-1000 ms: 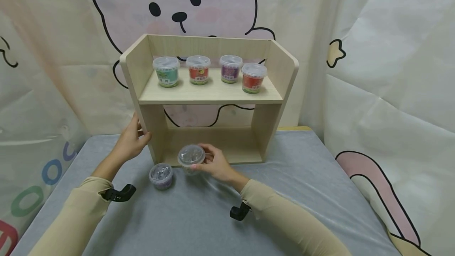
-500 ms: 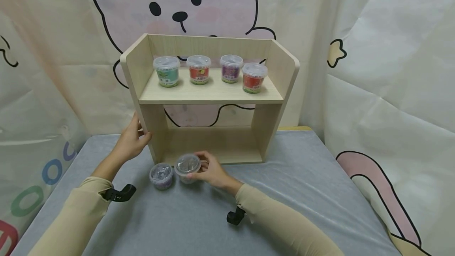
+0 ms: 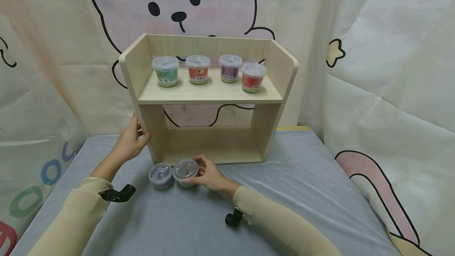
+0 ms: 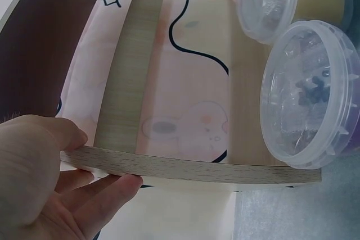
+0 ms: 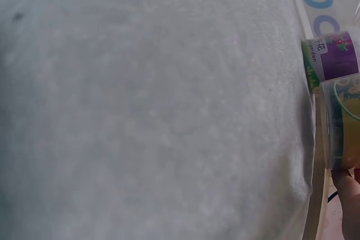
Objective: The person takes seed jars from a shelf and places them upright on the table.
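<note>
The right hand (image 3: 207, 175) holds the yellow-labelled tub (image 3: 185, 171) on the grey table (image 3: 284, 192), touching the purple tub (image 3: 160, 175) at its nine o'clock. Only the left wrist view shows the left hand (image 4: 50, 189) pinching the shelf's (image 3: 209, 94) side panel edge.

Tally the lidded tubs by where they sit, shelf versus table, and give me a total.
Tubs on the upper shelf: 4 (green tub, red tub, purple tub, second red tub)
Tubs on the grey table: 2 (purple-label tub; the tub that the right hand grips)
Total: 6
</note>
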A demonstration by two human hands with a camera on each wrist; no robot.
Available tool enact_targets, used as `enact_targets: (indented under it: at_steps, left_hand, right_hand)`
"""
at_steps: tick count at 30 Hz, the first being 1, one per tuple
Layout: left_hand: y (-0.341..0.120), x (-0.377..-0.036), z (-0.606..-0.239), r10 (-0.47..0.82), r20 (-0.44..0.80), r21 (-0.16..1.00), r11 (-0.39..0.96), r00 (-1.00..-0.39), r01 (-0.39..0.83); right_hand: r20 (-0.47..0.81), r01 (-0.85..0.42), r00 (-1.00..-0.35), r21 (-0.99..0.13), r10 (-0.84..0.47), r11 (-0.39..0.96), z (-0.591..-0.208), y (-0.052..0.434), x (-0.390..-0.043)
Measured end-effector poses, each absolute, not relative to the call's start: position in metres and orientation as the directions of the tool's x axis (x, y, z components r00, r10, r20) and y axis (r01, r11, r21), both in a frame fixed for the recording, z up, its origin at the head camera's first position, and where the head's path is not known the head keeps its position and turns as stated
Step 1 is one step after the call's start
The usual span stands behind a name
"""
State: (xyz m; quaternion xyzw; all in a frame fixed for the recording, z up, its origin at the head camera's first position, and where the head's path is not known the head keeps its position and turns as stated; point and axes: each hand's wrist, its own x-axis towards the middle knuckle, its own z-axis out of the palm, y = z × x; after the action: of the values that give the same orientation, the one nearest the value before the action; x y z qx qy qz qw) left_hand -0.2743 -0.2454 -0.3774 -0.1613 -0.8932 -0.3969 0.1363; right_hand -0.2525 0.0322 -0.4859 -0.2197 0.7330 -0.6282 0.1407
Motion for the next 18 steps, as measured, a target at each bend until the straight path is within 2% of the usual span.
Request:
enact_targets:
  at_steps: [18]
  left_hand:
    - [-0.245, -0.2733, -0.377, 0.176, 0.359, 0.667, 0.639, -0.916, 0.384]
  right_hand:
    - [0.042, -0.147, -0.844, -0.977, -0.535, 0.156, -0.4931, 0.0337, -0.2503]
